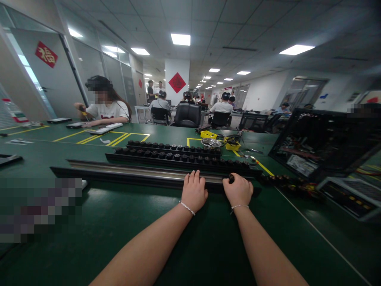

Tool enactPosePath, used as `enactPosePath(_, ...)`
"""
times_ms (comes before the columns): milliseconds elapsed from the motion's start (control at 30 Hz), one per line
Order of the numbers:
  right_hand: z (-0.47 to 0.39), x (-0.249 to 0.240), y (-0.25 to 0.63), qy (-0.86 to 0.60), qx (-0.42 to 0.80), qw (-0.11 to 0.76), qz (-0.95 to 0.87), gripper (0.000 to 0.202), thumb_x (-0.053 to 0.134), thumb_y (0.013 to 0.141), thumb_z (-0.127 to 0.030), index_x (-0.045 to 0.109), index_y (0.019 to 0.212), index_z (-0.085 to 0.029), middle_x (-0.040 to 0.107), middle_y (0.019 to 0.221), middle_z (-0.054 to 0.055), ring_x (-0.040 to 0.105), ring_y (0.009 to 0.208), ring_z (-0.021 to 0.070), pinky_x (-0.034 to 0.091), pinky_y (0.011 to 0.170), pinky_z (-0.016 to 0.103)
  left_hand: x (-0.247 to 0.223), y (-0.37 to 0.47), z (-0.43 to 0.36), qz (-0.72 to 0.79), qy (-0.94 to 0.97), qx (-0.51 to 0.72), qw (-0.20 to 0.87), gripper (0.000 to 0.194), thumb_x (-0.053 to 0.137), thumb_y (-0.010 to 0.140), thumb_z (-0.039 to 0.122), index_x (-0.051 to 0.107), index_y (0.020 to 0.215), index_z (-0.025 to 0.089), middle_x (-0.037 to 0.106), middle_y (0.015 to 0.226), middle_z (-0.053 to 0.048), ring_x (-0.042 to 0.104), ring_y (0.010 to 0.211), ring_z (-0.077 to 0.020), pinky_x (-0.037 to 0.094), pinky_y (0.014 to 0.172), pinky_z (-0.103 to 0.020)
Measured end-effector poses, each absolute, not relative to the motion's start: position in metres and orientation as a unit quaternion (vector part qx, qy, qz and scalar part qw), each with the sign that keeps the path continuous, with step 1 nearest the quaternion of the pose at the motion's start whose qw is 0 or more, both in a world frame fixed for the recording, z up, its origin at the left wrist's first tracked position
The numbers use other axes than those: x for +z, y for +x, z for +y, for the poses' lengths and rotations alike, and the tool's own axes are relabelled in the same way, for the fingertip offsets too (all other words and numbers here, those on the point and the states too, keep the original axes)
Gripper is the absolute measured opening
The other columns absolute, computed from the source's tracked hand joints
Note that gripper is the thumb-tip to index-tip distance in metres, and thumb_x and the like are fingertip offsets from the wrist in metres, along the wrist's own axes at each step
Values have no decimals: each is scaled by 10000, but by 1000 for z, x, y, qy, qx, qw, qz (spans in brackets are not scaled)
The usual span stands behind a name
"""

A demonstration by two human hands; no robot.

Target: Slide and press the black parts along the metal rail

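A long black rail [119, 174] with a channel along its top lies across the green table. My left hand [194, 190] rests on its near edge, fingers spread a little over the channel. To the right, my right hand [238, 190] is closed round a small round black part [231, 178] at the rail, near its right end. Just behind stand more black rails [160, 158] carrying rows of round black parts.
An open computer case [324, 143] stands at the right, with a power supply [351, 198] and cables in front. A metal dish [211, 142] and yellow trays [208, 134] lie behind the rails. Across the table at left, a person [104, 107] works on flat devices.
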State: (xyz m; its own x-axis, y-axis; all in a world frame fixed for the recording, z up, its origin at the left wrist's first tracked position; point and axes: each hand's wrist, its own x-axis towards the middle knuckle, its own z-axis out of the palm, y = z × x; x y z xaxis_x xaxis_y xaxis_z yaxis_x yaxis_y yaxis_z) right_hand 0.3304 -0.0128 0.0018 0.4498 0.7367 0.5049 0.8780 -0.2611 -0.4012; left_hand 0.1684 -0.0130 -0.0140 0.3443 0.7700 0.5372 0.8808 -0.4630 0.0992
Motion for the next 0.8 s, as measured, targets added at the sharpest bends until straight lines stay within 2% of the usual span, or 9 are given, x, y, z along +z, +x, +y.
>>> enactPosePath(800,-13,-4,368,-820,-155,352,-423,371,433,738,-307,655,1006,-180,644,971,93,517,985,242,299,942,426,-16,168,-11,-505,-815,-265,107,295,547,787,332,561,1031,168,459,1377,-146,376,1291,-298,297,1054,-489)
